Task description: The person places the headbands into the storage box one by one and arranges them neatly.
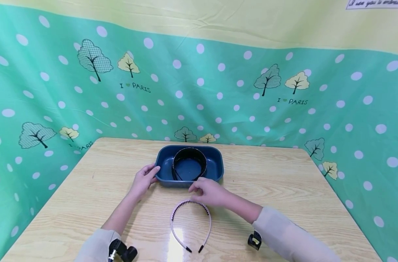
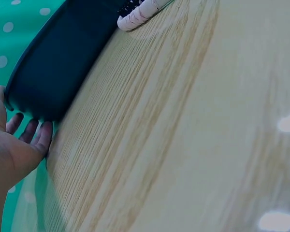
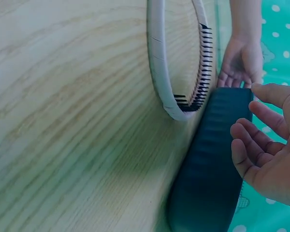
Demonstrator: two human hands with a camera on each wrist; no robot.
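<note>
A blue rectangular box (image 1: 215,165) with rounded corners stands near the back of the table. Inside it sits a wide black headband (image 1: 189,151) with small specks. My left hand (image 1: 145,179) holds the box's left end, thumb at the rim and fingers against the outer wall. In the left wrist view those fingers (image 2: 44,137) lie low against the end. Close over the front rim, my right hand (image 1: 210,192) has loosely curled fingers with nothing between them. A pale pink headband (image 3: 157,53) with dark comb teeth lies in front of the box, its two black tips toward me.
The light wood table (image 1: 267,178) runs back to a green polka-dot cloth (image 1: 199,87) hanging close behind its far edge. Black camera mounts (image 1: 255,241) are strapped to both wrists.
</note>
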